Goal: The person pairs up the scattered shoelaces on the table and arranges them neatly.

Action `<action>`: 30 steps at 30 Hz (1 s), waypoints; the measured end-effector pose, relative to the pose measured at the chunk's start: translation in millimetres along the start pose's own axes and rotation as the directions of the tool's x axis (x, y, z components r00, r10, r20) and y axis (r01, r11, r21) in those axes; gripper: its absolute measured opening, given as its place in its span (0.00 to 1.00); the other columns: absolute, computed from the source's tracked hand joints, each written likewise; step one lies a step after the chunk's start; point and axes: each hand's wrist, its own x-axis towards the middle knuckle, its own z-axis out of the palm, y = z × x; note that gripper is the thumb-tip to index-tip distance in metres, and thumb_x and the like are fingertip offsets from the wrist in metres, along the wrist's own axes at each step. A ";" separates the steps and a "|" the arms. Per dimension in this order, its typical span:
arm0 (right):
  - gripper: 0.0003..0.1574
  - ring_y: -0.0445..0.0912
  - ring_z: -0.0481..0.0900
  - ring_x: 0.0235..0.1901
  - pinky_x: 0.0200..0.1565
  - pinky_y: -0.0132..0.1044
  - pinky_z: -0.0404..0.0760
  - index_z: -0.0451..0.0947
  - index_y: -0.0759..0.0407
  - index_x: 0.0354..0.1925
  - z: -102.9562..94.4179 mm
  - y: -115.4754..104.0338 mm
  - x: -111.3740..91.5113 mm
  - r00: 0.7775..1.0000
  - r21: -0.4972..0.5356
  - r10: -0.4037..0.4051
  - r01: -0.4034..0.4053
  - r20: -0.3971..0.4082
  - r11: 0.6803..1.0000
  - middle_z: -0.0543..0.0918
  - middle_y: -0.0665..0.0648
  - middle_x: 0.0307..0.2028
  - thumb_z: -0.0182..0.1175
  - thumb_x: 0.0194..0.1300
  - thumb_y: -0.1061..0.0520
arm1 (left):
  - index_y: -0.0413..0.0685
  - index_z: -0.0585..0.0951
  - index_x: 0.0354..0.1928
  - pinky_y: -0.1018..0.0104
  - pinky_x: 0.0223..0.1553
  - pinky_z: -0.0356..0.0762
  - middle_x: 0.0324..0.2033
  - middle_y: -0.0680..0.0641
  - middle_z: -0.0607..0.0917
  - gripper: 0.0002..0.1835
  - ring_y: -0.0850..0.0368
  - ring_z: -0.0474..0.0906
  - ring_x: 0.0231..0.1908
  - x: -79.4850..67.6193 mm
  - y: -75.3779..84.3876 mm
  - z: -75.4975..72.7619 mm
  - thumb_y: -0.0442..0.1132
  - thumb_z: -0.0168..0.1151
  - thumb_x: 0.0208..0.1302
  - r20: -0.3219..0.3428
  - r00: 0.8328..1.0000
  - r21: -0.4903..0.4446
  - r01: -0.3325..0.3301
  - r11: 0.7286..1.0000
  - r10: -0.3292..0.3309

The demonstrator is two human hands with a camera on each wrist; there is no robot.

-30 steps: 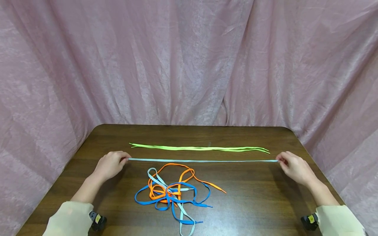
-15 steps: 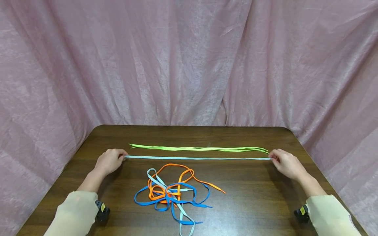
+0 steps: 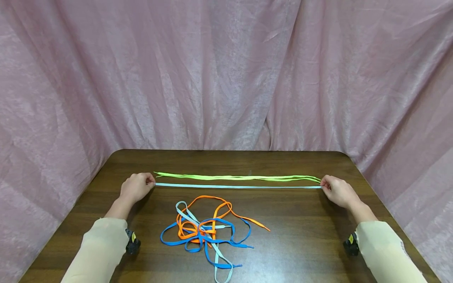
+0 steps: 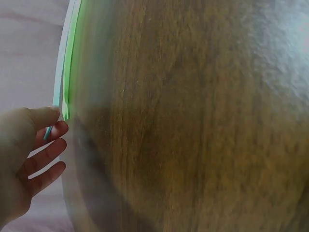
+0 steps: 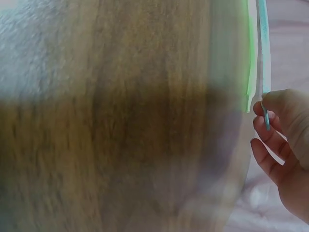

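A light blue shoelace (image 3: 233,186) is stretched straight from side to side between my two hands. My left hand (image 3: 137,187) pinches one end between thumb and forefinger; in the left wrist view a short tip of the light blue shoelace (image 4: 56,94) pokes out below the pinch. At the other end my right hand (image 3: 337,191) pinches it the same way, and the tip of the light blue shoelace (image 5: 266,63) sticks out past the fingers. Just beyond it, roughly parallel, several neon green shoelaces (image 3: 226,177) lie together on the table.
Nearer on the brown wooden table (image 3: 290,251) lies a loose tangle of an orange shoelace (image 3: 247,219), blue shoelaces (image 3: 171,243) and another light blue shoelace (image 3: 219,253). A pink curtain (image 3: 226,78) hangs behind the table.
Both hands have moved away from me with the stretched light blue shoelace, bringing it closer to the green ones. The right hand has also shifted left. The tangle stays put.
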 end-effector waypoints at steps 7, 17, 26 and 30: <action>0.06 0.42 0.71 0.24 0.27 0.39 0.69 0.72 0.57 0.27 7.7 3.9 4.3 0.994 0.008 0.067 -0.067 0.086 0.998 0.75 0.49 0.23 0.58 0.52 0.66 | 0.54 0.81 0.29 0.58 0.22 0.67 0.25 0.51 0.80 0.03 0.52 0.74 0.26 5.4 -3.1 5.0 0.42 0.60 0.58 0.040 0.998 0.004 0.042 0.999 -0.042; 0.04 0.43 0.72 0.26 0.28 0.40 0.69 0.72 0.56 0.27 11.0 1.7 12.2 0.989 0.000 0.087 -0.088 0.120 0.996 0.75 0.50 0.24 0.57 0.53 0.64 | 0.54 0.80 0.27 0.57 0.23 0.68 0.28 0.50 0.81 0.04 0.50 0.75 0.28 6.7 -0.3 5.2 0.42 0.59 0.58 0.056 0.995 0.009 0.083 0.997 -0.083; 0.03 0.44 0.71 0.26 0.29 0.39 0.70 0.73 0.57 0.26 13.6 -0.6 13.9 0.986 -0.001 0.085 -0.086 0.140 0.996 0.72 0.51 0.25 0.57 0.52 0.64 | 0.55 0.80 0.26 0.57 0.22 0.68 0.28 0.49 0.81 0.04 0.49 0.76 0.28 8.5 -1.1 8.4 0.41 0.60 0.57 0.042 0.996 0.019 0.075 0.997 -0.076; 0.04 0.43 0.70 0.26 0.29 0.39 0.69 0.73 0.56 0.26 15.5 -1.2 13.8 0.986 -0.003 0.086 -0.086 0.145 0.996 0.72 0.52 0.26 0.58 0.52 0.64 | 0.55 0.80 0.26 0.57 0.21 0.68 0.29 0.48 0.80 0.03 0.49 0.76 0.28 8.9 -1.1 10.5 0.41 0.61 0.56 0.037 0.997 0.017 0.067 0.998 -0.068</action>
